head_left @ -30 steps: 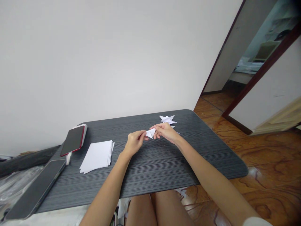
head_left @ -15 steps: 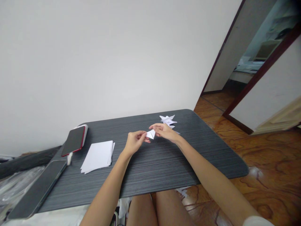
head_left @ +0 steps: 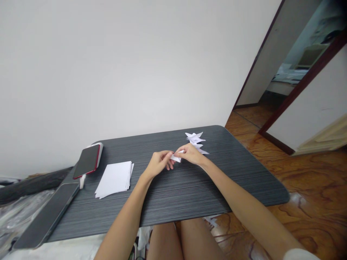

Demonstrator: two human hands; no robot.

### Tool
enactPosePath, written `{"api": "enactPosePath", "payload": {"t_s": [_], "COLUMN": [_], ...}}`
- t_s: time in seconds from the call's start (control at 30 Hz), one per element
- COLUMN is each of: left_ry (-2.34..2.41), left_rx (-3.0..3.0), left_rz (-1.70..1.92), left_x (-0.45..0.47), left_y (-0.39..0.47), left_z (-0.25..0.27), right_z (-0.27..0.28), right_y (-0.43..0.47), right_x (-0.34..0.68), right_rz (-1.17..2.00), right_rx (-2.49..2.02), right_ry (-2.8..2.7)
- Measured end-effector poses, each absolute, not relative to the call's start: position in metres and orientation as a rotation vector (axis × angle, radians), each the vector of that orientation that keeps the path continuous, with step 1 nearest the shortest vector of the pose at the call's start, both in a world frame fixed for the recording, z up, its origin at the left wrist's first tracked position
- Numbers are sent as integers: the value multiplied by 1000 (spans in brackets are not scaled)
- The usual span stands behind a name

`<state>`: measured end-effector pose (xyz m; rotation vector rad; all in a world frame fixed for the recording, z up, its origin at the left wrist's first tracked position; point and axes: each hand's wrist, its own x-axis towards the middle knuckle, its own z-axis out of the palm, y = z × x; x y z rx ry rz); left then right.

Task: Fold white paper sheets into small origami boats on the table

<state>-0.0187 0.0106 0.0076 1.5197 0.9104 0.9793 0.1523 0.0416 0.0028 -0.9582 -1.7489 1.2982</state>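
A small piece of folded white paper (head_left: 177,158) is held above the dark table (head_left: 173,195), between both hands. My left hand (head_left: 160,161) pinches its left end, the other fingers curled below. On the opposite side, the thumb and fingers of my right hand (head_left: 188,153) close on its upper right part and hide some of the folds. Just beyond my right hand lie several pointed folded paper pieces (head_left: 195,138), partly overlapping. A stack of white paper sheets (head_left: 115,178) rests on the table to the left of my left hand.
A dark tablet with a red edge (head_left: 87,160) leans on a white stand at the table's left, a white plug beside it. A long dark panel (head_left: 47,216) lies at the left front corner. Behind the table rises a white wall (head_left: 162,72).
My fingers have shifted on the folded paper; my right hand now grips it from above, and the paper appears turned and more covered. The view has moved slightly.
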Motion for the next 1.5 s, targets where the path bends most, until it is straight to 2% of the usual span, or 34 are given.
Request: {"api": "enactPosePath", "payload": {"t_s": [0.13,0.37,0.63,0.8,1.0,1.17,1.37,1.5], "left_ry": [1002,1048,1360,1338,1258,1144,1182,1163], "left_rx": [1724,1738,2109,2414,2154,1956,1988,2039], "left_rz": [880,879,1241,1195,1041,1049,1086,1098], "left_x": [-18,-19,-24,-19,-15,-14,-14,-14], "left_y": [9,10,14,11,10,9,9,9], "left_z": [4,3,-4,-6,-6,-3,0,-1], "right_z": [2,-3,-1,-7,-12,-9,-5,-3], "right_y": [39,46,49,40,39,36,35,34], "right_x": [148,152,153,134,136,135,135,135], "right_rz": [1298,1419,1394,1337,1138,1165,959,969], "right_rx": [-906,-718,-991,-838,-901,-775,-817,-769], "right_ry": [-1807,-1857,-1489,-1572,-1718,-1747,-1878,-1872]}}
